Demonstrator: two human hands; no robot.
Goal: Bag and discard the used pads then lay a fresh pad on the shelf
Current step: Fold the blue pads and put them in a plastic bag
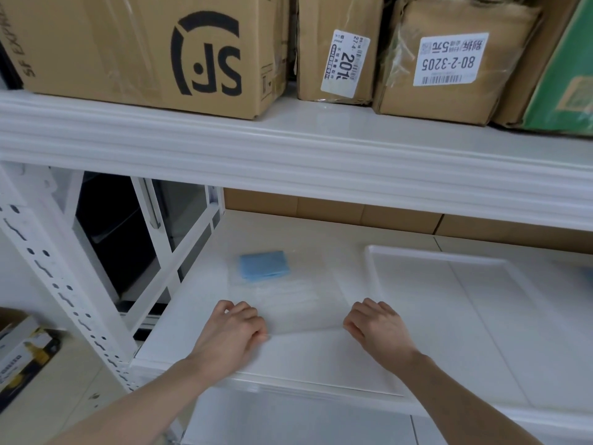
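Left hand: the left hand (pixel 236 329) has its fingers curled, pinching the near left edge of a clear plastic bag (pixel 288 303).
Right hand: the right hand (pixel 373 326) pinches the near right edge likewise.
Bag: it lies flat on the white lower shelf (pixel 199 319).
Pad: a folded blue pad (pixel 264 264) sits at the bag's far left; inside or beneath, I cannot tell.
Tray: a white shallow tray (pixel 481 303) lies just beside it.
Risk: uneven pulling could likely tip the pad out.

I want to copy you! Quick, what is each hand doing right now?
Left hand: fingers curled, pinching the near edge of the clear plastic bag holding a folded blue pad.
Right hand: pinching the same edge.
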